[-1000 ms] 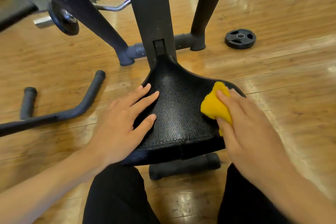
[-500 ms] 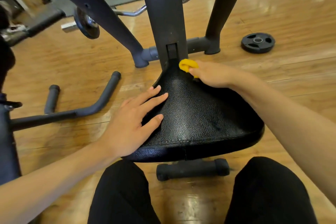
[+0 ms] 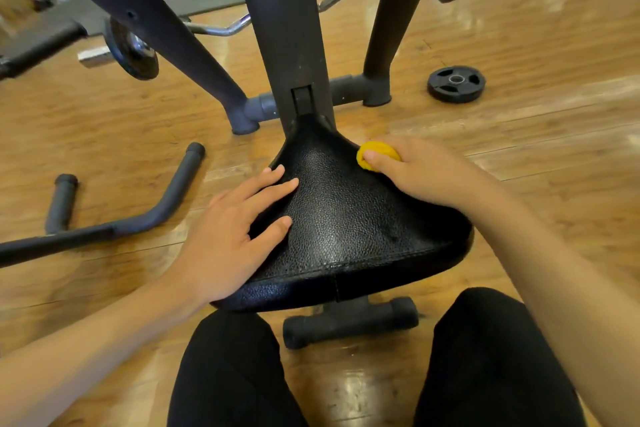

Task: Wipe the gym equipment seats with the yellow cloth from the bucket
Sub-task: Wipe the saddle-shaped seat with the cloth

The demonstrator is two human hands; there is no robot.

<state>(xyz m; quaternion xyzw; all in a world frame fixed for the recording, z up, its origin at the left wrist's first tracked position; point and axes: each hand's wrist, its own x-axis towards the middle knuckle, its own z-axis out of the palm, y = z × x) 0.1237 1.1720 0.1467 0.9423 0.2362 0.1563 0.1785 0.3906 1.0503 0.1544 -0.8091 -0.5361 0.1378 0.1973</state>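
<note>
Right hand [image 3: 415,172] grips bunched yellow cloth [image 3: 375,154] at seat [image 3: 346,225] right edge, near narrow front. Left hand [image 3: 235,229] lies flat, fingers straight, bracing seat's left side. Advice: spread cloth wider, press evenly, overlap strokes toward rear edge.

Gym: weight plate [image 3: 456,83] on wooden floor [image 3: 519,28], curl bar [image 3: 221,29], padded machine seat [image 3: 346,218].

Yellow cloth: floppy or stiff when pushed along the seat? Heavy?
Likely floppy: the yellow cloth sits bunched into a wad in the right hand. Probably light: that hand covers most of it. It may drag on the pebbled seat rather than slide.
</note>
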